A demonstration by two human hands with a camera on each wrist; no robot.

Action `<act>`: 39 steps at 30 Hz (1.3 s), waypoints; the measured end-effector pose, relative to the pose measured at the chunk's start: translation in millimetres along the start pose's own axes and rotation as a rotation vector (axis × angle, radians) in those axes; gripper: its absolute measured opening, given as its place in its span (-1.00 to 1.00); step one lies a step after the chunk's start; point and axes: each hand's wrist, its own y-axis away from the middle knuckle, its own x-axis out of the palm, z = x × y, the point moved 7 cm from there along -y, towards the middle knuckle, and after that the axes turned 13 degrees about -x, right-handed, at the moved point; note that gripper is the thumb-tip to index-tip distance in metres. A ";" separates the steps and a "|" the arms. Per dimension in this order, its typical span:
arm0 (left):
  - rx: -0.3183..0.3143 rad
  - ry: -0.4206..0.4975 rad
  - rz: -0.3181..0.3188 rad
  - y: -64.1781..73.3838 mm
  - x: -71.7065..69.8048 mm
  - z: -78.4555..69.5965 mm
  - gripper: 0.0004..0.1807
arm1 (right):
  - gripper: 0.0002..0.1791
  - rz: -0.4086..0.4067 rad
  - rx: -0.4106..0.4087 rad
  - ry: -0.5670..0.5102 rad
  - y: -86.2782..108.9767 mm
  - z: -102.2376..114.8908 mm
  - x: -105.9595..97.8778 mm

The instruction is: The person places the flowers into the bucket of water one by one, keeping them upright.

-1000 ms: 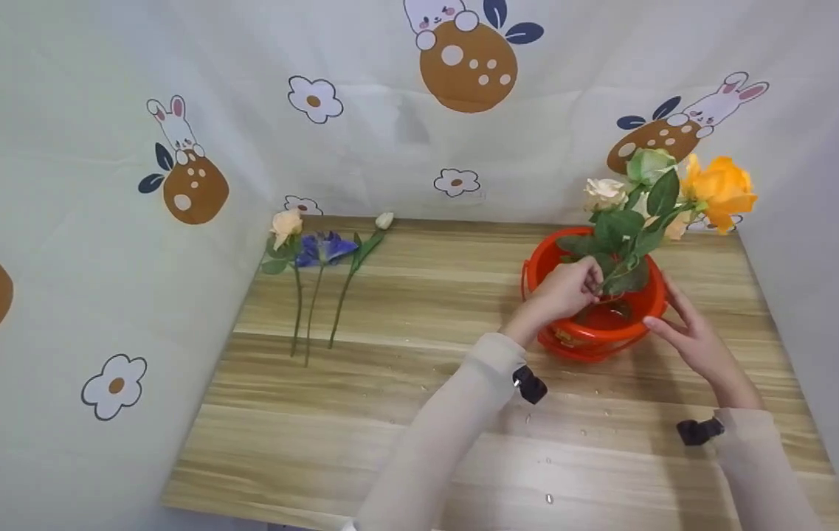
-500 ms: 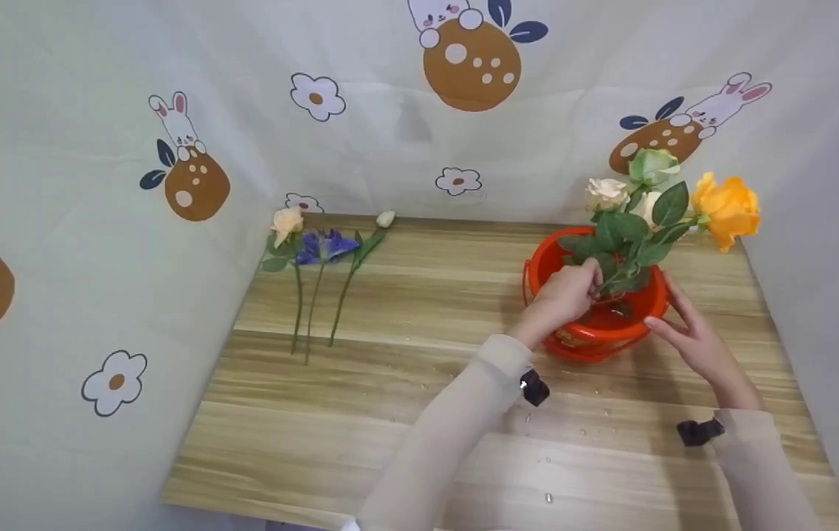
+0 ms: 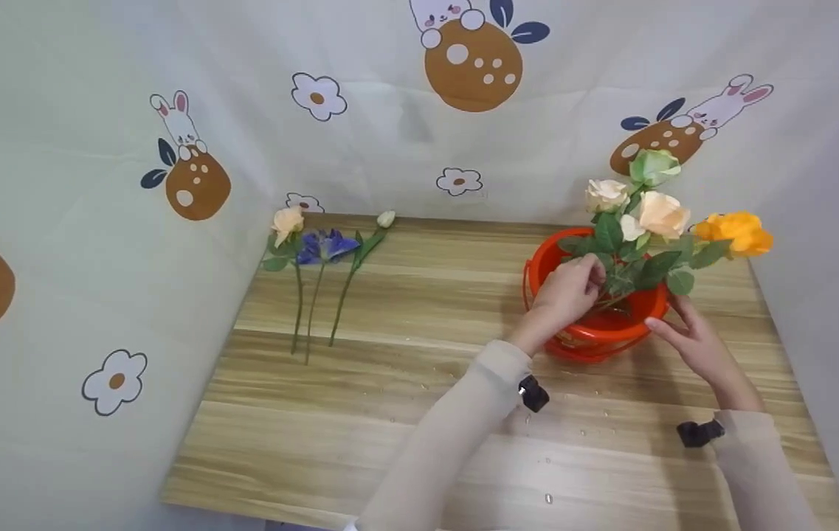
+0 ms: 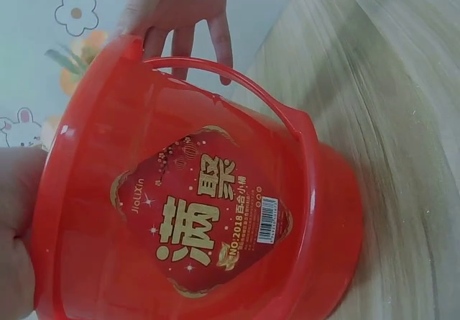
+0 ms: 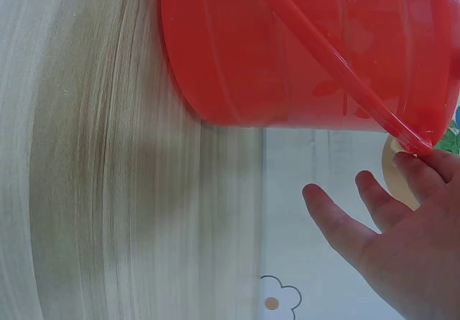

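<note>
My left hand [image 3: 569, 289] reaches over the rim of a red plastic bucket [image 3: 592, 335], fingers curled round a leafy stem just inside. That stem runs right toward an orange rose [image 3: 740, 234], which leans out over the bucket's far right side. Other roses stand in the bucket: a peach one [image 3: 663, 214], a cream one [image 3: 606, 195] and a pale green one [image 3: 655, 167]. My right hand [image 3: 699, 346] touches the bucket's right side, thumb by the rim and fingers extended. In the right wrist view its fingers [image 5: 338, 223] are spread, beside the handle's end.
On the left of the wooden table [image 3: 419, 310] lie a peach rose [image 3: 288, 224], a blue-purple flower [image 3: 325, 247] and a white tulip [image 3: 385, 220], stems toward me. Water drops [image 3: 548, 498] dot the tabletop. A printed cloth [image 3: 389, 147] hangs behind and at the sides.
The orange rose has tipped down and to the right, its leaves swinging over the bucket's right rim. The peach rose in the bucket now shows fully. My right hand has stayed in place.
</note>
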 end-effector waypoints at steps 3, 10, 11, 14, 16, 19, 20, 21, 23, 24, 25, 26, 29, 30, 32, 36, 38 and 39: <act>0.048 0.202 0.012 0.9 -5.2 0.6 -0.81 | -0.22 0.001 0.007 0.007 -0.1 -1.8 -0.4; 0.118 0.541 0.100 4.0 -9.0 3.3 -0.80 | -0.22 0.010 0.017 0.022 -0.6 -3.7 -0.5; 0.135 0.577 0.116 4.8 -9.3 3.4 -0.79 | -0.22 0.011 0.019 0.022 -0.5 -3.6 -0.5; 0.180 0.669 0.156 7.2 -11.0 4.2 -0.78 | -0.22 0.010 0.014 0.019 -0.1 -2.4 -1.0; 0.207 0.718 0.164 8.6 -13.0 4.5 -0.78 | -0.22 0.009 0.009 0.019 -0.2 -0.3 -1.5; 0.245 0.769 0.160 10.8 -16.6 4.0 -0.79 | -0.22 0.003 0.003 0.016 0.0 2.5 -2.2; 0.254 0.783 0.157 11.8 -18.4 3.5 -0.79 | -0.22 0.004 0.003 0.014 -0.1 3.1 -1.9; 0.257 0.794 0.156 13.4 -21.0 2.8 -0.79 | -0.22 0.005 0.005 0.012 -0.2 2.9 -1.5; 0.262 0.819 0.152 18.4 -30.1 0.7 -0.78 | -0.21 0.007 0.005 0.011 -0.2 1.9 -0.5; 0.265 0.835 0.149 21.1 -35.6 0.0 -0.78 | -0.21 0.008 0.003 0.013 -0.1 1.7 0.0; 0.263 0.849 0.144 24.0 -42.0 -0.4 -0.77 | -0.21 0.010 0.000 0.017 -0.1 1.7 0.4; 0.264 0.862 0.139 26.7 -48.9 -0.9 -0.77 | -0.21 0.010 0.000 0.017 -0.1 1.6 0.7; 0.271 0.884 0.121 32.2 -68.1 0.5 -0.77 | -0.22 0.004 0.003 0.026 0.3 1.8 0.1; 0.269 0.889 0.112 32.9 -73.4 2.2 -0.77 | -0.22 0.002 0.008 0.028 0.4 1.8 -0.3; 0.267 0.891 0.099 33.7 -82.5 6.8 -0.76 | -0.22 0.000 0.014 0.031 0.3 1.7 -0.8; 0.244 0.916 0.071 32.3 -95.6 22.8 -0.75 | -0.22 0.003 0.020 0.036 0.7 1.5 -0.8; 0.233 0.934 0.052 31.1 -101.0 32.7 -0.75 | -0.22 0.005 0.017 0.035 1.1 1.8 -0.6; 0.228 0.946 0.042 30.5 -103.6 37.9 -0.74 | -0.22 0.005 0.019 0.035 1.3 1.7 -0.6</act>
